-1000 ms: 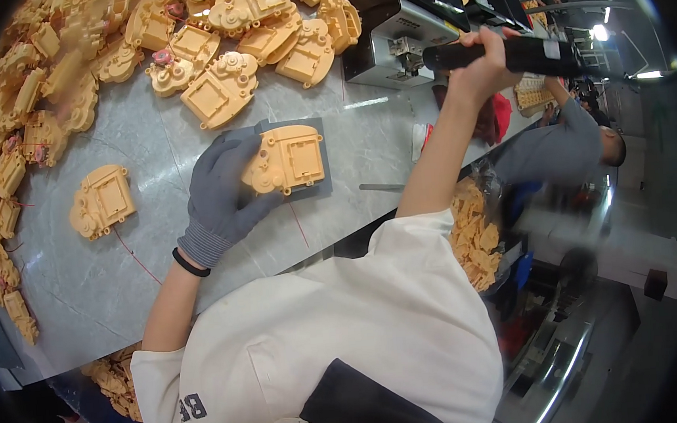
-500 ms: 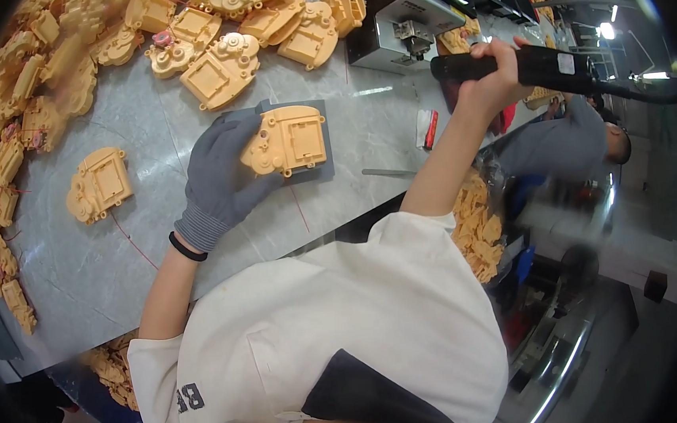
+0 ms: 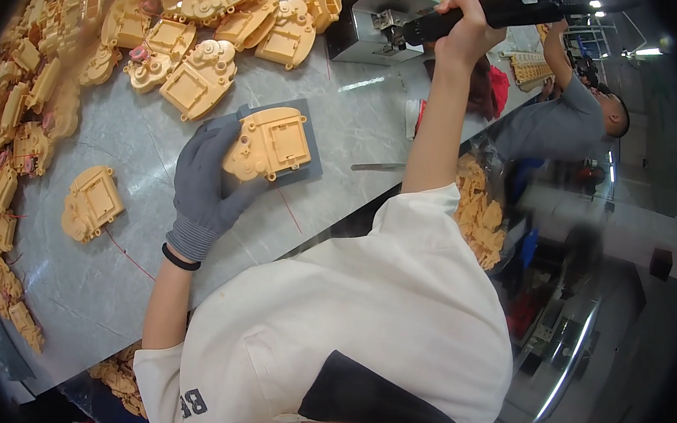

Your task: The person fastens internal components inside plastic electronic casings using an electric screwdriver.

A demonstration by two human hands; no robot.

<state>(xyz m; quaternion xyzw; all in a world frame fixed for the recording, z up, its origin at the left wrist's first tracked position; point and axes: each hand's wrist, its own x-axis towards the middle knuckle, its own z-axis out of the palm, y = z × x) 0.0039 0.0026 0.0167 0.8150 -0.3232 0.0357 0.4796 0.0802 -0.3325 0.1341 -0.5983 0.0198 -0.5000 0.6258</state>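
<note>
My left hand (image 3: 206,170), in a grey knit glove, grips the left side of a yellow plastic housing (image 3: 284,146) between thumb and fingers. The housing rests on a dark grey fixture block (image 3: 310,138), and a thin red wire trails from its near side. My right hand (image 3: 469,30), bare, is wrapped around a black corded electric screwdriver (image 3: 513,8) at the upper right. The tool's front end is at the feeding mechanism of a metal screw feeder (image 3: 364,30); its tip is hard to make out. Another yellow housing (image 3: 93,203) with a red wire lies left of my gloved hand.
Piled yellow housings (image 3: 208,71) line the far and left sides of the grey table (image 3: 149,123). A flat metal strip (image 3: 377,166) lies near the front edge. Bagged yellow parts (image 3: 479,212) stand below on the right. A person in grey (image 3: 550,123) works farther right.
My right hand has carried the screwdriver slightly left and up, bringing its front end to the screw feeder. My left hand keeps its grip on the housing. The whole view has shifted a little.
</note>
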